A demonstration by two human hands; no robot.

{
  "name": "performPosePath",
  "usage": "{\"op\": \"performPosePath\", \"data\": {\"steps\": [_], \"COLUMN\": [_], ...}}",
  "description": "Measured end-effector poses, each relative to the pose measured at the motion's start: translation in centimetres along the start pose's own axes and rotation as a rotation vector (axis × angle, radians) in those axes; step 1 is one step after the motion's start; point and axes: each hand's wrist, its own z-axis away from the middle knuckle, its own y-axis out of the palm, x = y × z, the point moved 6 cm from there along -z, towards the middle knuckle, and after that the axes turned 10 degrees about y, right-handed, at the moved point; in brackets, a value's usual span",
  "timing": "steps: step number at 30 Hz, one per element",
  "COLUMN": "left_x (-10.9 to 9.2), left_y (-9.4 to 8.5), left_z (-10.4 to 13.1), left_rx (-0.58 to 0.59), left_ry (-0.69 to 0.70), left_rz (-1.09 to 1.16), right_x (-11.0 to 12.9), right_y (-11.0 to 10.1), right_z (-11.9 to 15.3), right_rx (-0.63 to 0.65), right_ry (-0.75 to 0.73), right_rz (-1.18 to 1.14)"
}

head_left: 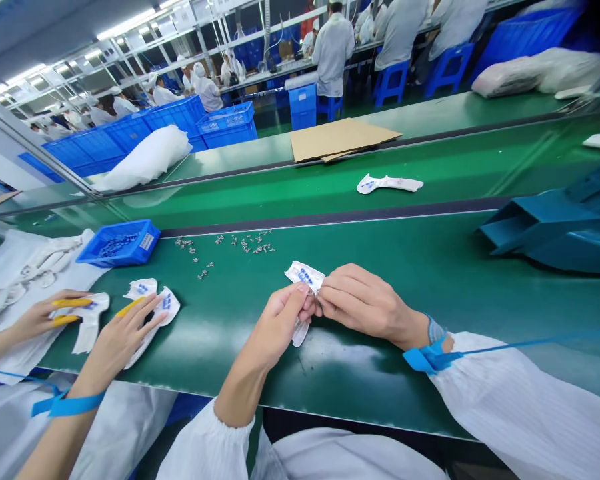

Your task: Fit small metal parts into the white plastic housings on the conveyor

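Observation:
Near the middle of the green bench, my left hand (pixel 285 313) is closed around a white curved plastic part (pixel 305 272) with blue pieces set in its wide end. The part's narrow end shows below my fingers. My right hand (pixel 363 303) meets it from the right, its fingertips pinched together at the part's middle. A tiny metallic piece (pixel 314 292) glints between the fingertips of both hands; its kind is too small to tell. Behind my hands, several small silvery metal pieces (pixel 253 243) lie scattered on the bench.
At left, a co-worker's hands (pixel 125 333) with yellow finger covers touch similar white parts (pixel 91 323). A blue bin (pixel 123 241) holds small blue pieces. On the green belt beyond lies another white part (pixel 390 184). Cardboard (pixel 343 139) rests behind it. A teal holder (pixel 555 227) stands at right.

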Motion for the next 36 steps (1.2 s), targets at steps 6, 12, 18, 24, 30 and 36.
{"op": "performPosePath", "data": {"steps": [6, 12, 18, 24, 30, 36], "left_x": [-0.6, -3.6, -4.4, -3.1, -3.0, -1.9], "left_y": [-17.1, -21.5, -0.6, 1.5, 1.6, 2.7], "left_z": [3.8, 2.9, -0.4, -0.2, -0.2, -0.6], "left_rx": [-0.167, 0.050, -0.030, -0.040, -0.034, -0.041], "left_ry": [0.081, 0.406, 0.521, 0.554, 0.433, 0.169], "left_rz": [-0.233, -1.019, -0.760, -0.685, -0.472, -0.014], "right_x": [-1.8, -2.6, -2.4, -1.8, -0.8, -0.6], "right_y": [0.7, 1.1, 1.5, 1.0, 0.7, -0.1], "right_z": [-0.3, 0.1, 0.3, -0.1, 0.0, 0.3], "right_rx": [0.013, 0.045, 0.113, 0.023, -0.060, -0.158], "right_ry": [0.480, 0.673, 0.705, 0.604, 0.379, 0.192], "right_rz": [-0.301, -0.425, -0.452, -0.330, -0.113, 0.026]}}
